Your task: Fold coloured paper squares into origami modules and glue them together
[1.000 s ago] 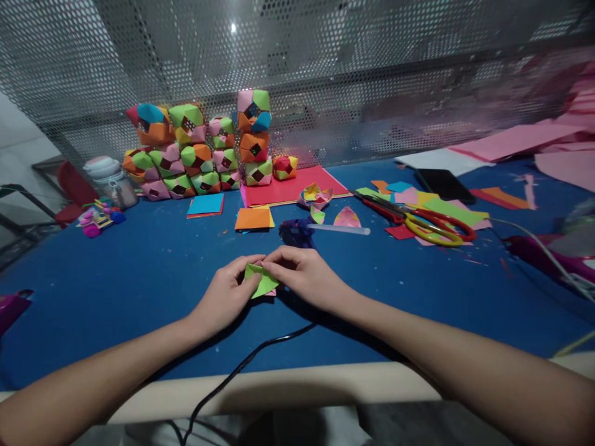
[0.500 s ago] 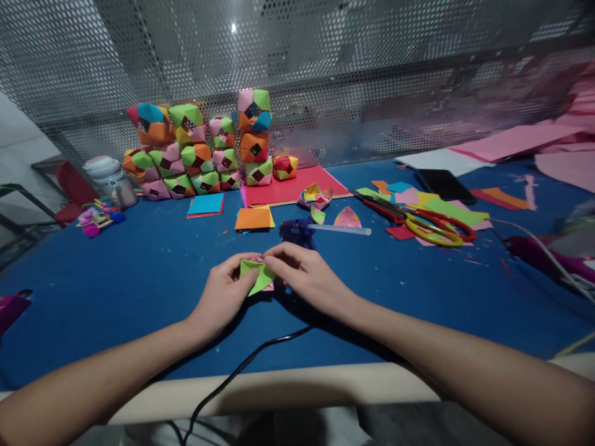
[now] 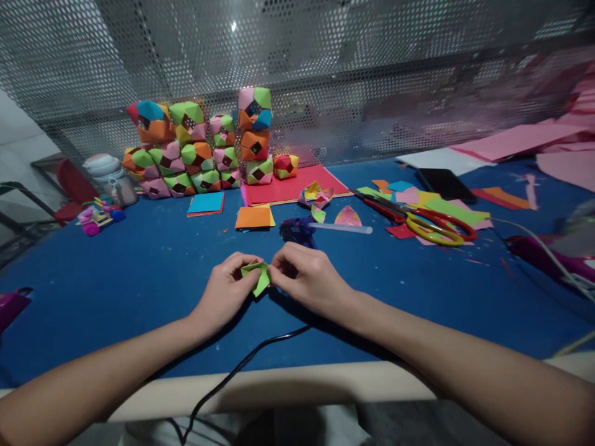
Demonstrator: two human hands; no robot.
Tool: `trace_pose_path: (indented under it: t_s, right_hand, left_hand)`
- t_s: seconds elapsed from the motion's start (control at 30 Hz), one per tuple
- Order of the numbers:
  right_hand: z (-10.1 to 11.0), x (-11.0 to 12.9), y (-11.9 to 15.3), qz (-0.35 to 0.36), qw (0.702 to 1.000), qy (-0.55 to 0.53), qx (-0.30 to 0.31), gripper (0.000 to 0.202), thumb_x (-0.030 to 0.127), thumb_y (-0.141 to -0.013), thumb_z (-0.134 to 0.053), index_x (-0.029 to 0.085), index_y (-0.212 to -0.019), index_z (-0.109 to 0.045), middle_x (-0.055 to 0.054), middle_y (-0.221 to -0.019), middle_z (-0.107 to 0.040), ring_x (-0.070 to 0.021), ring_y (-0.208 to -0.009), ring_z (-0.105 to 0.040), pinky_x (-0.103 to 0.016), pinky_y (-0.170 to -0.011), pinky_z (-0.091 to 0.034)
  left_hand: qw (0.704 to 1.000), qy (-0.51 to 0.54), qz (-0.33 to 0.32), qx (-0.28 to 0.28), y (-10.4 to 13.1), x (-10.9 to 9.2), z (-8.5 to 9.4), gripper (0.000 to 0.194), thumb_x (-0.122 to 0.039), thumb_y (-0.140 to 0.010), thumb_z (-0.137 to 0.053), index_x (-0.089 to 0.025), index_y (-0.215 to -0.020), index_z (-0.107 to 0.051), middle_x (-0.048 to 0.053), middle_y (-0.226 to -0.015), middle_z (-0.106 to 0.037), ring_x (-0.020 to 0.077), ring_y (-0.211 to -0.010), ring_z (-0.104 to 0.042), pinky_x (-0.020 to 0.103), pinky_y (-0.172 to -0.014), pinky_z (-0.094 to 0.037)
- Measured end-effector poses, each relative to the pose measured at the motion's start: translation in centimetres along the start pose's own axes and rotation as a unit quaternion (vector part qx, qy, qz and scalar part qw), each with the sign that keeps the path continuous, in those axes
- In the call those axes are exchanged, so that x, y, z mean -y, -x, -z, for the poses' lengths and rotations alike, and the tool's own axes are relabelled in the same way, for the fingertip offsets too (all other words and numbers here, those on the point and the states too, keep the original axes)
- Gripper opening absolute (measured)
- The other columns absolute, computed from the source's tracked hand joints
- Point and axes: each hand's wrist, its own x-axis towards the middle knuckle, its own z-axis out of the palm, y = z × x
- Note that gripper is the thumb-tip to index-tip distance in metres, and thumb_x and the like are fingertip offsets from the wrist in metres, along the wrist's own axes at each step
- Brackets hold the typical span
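Note:
A small folded green paper [image 3: 261, 282] is held between both hands over the blue table [image 3: 139, 297]. My left hand [image 3: 227, 285] grips its left side, thumb on the green face. The fingertips of my right hand [image 3: 309, 272] pinch the paper's right edge. Just beyond my right hand lies a dark blue glue gun [image 3: 297, 231] with a clear glue stick [image 3: 341, 228] extending right. Behind it are a folded multicoloured paper piece [image 3: 317, 196] and a pink folded piece [image 3: 348, 216].
Stacked paper balls [image 3: 198, 158] stand at the back left. Blue squares [image 3: 206, 203] and orange squares [image 3: 253, 217] lie in front. Scissors [image 3: 434, 230] rest on paper scraps at the right, near a black phone [image 3: 446, 184]. A black cable [image 3: 251, 357] crosses the front edge.
The green paper now looks more folded and narrower, its right part bent up. My right hand's fingers have curled more and shifted slightly right and down.

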Motion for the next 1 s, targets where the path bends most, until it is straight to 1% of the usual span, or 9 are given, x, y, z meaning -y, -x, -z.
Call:
trace_pose_path:
  t_s: [0.13,0.27,0.37,0.5,0.67,0.77,0.9,0.97,1.0]
  right_hand:
    - [-0.04,-0.18,0.09,0.032,0.999,0.030,0.010,0.014,0.015,-0.080,-0.051,0.017,-0.066,-0.049,-0.001,-0.063,-0.052,-0.0101,-0.056,-0.046,-0.022,-0.053,-0.036]
    - [0.07,-0.35,0.17,0.078,0.994,0.065,0.036,0.015,0.016,-0.084,-0.046,0.017,-0.069,-0.051,-0.003,-0.066,-0.052,-0.0106,-0.057,-0.046,-0.023,-0.052,-0.035]
    - [0.20,-0.45,0.29,0.105,0.989,0.092,0.055,0.017,0.018,-0.086,-0.043,0.017,-0.072,-0.052,-0.004,-0.068,-0.053,-0.0114,-0.058,-0.047,-0.023,-0.053,-0.036]
    - [0.27,-0.56,0.39,0.120,0.984,0.121,0.057,0.019,0.019,-0.088,-0.041,0.016,-0.074,-0.053,-0.005,-0.070,-0.053,-0.0121,-0.061,-0.048,-0.024,-0.053,-0.036]
    - [0.37,-0.54,0.48,0.140,0.975,0.164,0.052,0.021,0.018,-0.088,-0.040,0.015,-0.073,-0.055,-0.005,-0.069,-0.053,-0.0130,-0.060,-0.048,-0.024,-0.052,-0.034]
    - [0.47,-0.22,0.36,0.116,0.984,0.123,0.052,0.018,0.018,-0.087,-0.043,0.015,-0.074,-0.055,-0.005,-0.070,-0.054,-0.0128,-0.061,-0.049,-0.024,-0.054,-0.036]
    - [0.55,0.27,-0.16,0.017,0.999,0.001,0.029,0.010,0.016,-0.083,-0.049,0.015,-0.078,-0.058,-0.003,-0.072,-0.056,-0.0117,-0.065,-0.051,-0.024,-0.059,-0.040]
    - [0.61,0.35,-0.43,-0.027,0.998,-0.044,0.038,0.011,0.016,-0.083,-0.050,0.016,-0.078,-0.061,-0.003,-0.073,-0.058,-0.0116,-0.066,-0.053,-0.023,-0.060,-0.041]
    - [0.67,0.34,-0.52,-0.042,0.996,-0.059,0.050,0.012,0.016,-0.083,-0.051,0.016,-0.078,-0.062,-0.003,-0.072,-0.059,-0.0115,-0.066,-0.054,-0.023,-0.060,-0.042]
  left_hand:
    - [1.000,0.012,0.000,0.014,0.01,0.03,-0.01,0.019,-0.028,-0.079,-0.054,-0.017,-0.087,-0.067,0.005,-0.090,-0.065,0.0171,-0.085,-0.058,0.027,-0.077,-0.044]
    - [0.998,0.029,0.007,0.059,0.01,-0.33,0.11,0.023,-0.027,-0.080,-0.051,-0.018,-0.090,-0.070,0.005,-0.090,-0.064,0.0176,-0.087,-0.057,0.028,-0.078,-0.042]
    - [0.994,0.065,0.032,0.081,0.02,-0.48,0.12,0.025,-0.028,-0.080,-0.050,-0.017,-0.091,-0.069,0.005,-0.087,-0.065,0.0173,-0.083,-0.056,0.028,-0.075,-0.043]
    - [0.986,0.125,0.068,0.090,0.08,-0.28,-0.06,0.024,-0.031,-0.079,-0.052,-0.014,-0.088,-0.067,0.004,-0.082,-0.065,0.0149,-0.073,-0.055,0.026,-0.068,-0.043]
    - [0.982,0.137,0.091,0.097,0.11,-0.10,-0.19,0.022,-0.033,-0.079,-0.053,-0.014,-0.082,-0.064,0.002,-0.074,-0.061,0.0118,-0.064,-0.052,0.024,-0.061,-0.040]
    - [0.986,0.117,0.076,0.091,0.14,-0.28,-0.07,0.023,-0.032,-0.080,-0.052,-0.014,-0.082,-0.064,0.001,-0.073,-0.060,0.0116,-0.064,-0.052,0.023,-0.061,-0.040]
    - [0.991,0.074,0.046,0.098,0.24,-0.69,0.06,0.023,-0.032,-0.081,-0.050,-0.015,-0.081,-0.066,0.002,-0.076,-0.062,0.0148,-0.074,-0.054,0.025,-0.067,-0.043]
    - [0.991,0.072,0.037,0.102,0.29,-0.77,-0.02,0.021,-0.030,-0.081,-0.050,-0.016,-0.084,-0.065,0.003,-0.081,-0.063,0.0163,-0.080,-0.056,0.027,-0.072,-0.044]
    - [0.991,0.081,0.038,0.098,0.30,-0.74,-0.10,0.019,-0.029,-0.080,-0.052,-0.016,-0.087,-0.063,0.003,-0.082,-0.063,0.0164,-0.080,-0.057,0.027,-0.072,-0.045]
